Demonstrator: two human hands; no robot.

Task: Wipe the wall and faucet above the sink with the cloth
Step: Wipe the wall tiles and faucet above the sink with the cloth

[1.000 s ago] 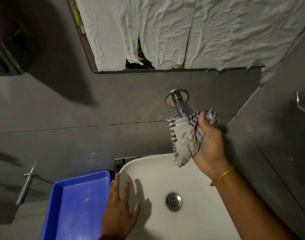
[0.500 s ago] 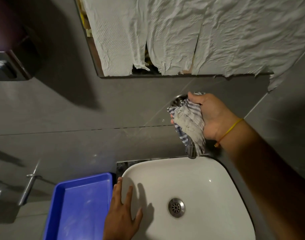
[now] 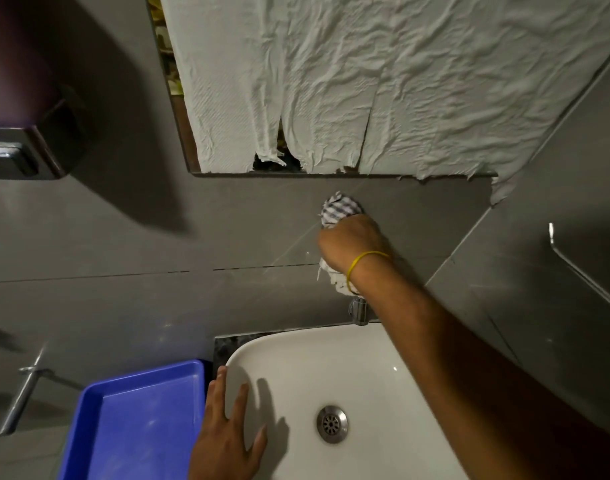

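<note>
**Cloth pressed on the wall above the faucet**

In the middle of the frame the right hand (image 3: 353, 242) is clenched around the striped cloth (image 3: 341, 207) and presses it on the grey wall (image 3: 227, 220), just under the paper-covered mirror (image 3: 400, 81). The faucet (image 3: 359, 310) shows only its tip below the wrist. At the lower centre the left hand (image 3: 227, 441) lies flat, its grip released, on the rim of the white sink (image 3: 331, 358), beside a blue tray (image 3: 137, 427).

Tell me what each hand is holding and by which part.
Right hand grips the checked cloth bunched around its middle, ends protruding. Left hand holds nothing, resting flat on the sink rim.
</note>
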